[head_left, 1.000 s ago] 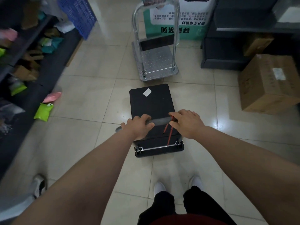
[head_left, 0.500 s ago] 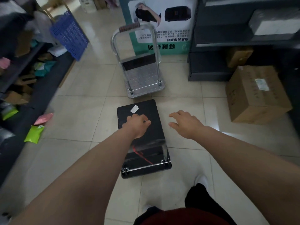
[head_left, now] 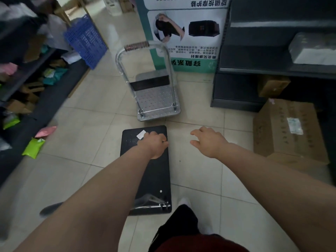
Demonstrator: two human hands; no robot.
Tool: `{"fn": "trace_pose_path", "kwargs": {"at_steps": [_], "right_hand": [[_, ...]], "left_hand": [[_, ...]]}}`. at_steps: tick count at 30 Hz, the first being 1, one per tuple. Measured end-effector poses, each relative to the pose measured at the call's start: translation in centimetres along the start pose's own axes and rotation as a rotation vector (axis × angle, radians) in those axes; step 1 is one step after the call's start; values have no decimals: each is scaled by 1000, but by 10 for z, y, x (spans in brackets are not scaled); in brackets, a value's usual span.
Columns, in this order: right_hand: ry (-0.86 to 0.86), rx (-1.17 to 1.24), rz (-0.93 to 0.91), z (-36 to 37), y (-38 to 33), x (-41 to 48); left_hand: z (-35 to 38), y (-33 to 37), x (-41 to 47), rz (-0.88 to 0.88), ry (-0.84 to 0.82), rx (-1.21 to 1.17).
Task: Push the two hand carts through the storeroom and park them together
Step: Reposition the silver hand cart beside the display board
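The black hand cart [head_left: 154,175] stands on the tiled floor right in front of me, its handle [head_left: 149,201] blurred and low at the near end. Just beyond its far edge, the silver hand cart [head_left: 156,100] is parked with its handle [head_left: 143,46] upright, in front of a green and white poster [head_left: 185,33]. My left hand [head_left: 154,144] hovers over the far end of the black deck with fingers curled and nothing in it. My right hand [head_left: 209,140] is spread over the floor to the right of the black cart, holding nothing.
A large cardboard box [head_left: 287,131] sits on the floor at the right, below dark shelving [head_left: 254,70]. Cluttered shelves [head_left: 36,99] line the left, with a blue crate [head_left: 85,40] leaning there. Green [head_left: 33,148] and pink [head_left: 45,131] packets lie on the floor. Someone's shoe [head_left: 51,210] shows at lower left.
Both hands have let go of the black cart's handle and moved forward. The handle has dropped low, and the black cart now sits close behind the silver one.
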State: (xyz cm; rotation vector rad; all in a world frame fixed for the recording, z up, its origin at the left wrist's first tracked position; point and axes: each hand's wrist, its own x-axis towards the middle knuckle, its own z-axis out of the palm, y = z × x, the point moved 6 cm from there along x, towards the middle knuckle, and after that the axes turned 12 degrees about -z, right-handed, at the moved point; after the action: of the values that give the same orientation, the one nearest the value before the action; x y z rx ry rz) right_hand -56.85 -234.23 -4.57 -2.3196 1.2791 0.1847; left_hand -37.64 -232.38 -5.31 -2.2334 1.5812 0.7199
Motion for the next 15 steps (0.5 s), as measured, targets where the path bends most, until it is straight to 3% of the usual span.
{"fn": "trace_pose_path", "kwargs": {"at_steps": [7,15], "right_hand": [[-26,-138,-108,-46,32,99],[21,-68,-80,-133,97,220]], "left_hand": [[-51,-2,91,-88,-18,24],[-129,50,204,-88,-23,-15]]}}
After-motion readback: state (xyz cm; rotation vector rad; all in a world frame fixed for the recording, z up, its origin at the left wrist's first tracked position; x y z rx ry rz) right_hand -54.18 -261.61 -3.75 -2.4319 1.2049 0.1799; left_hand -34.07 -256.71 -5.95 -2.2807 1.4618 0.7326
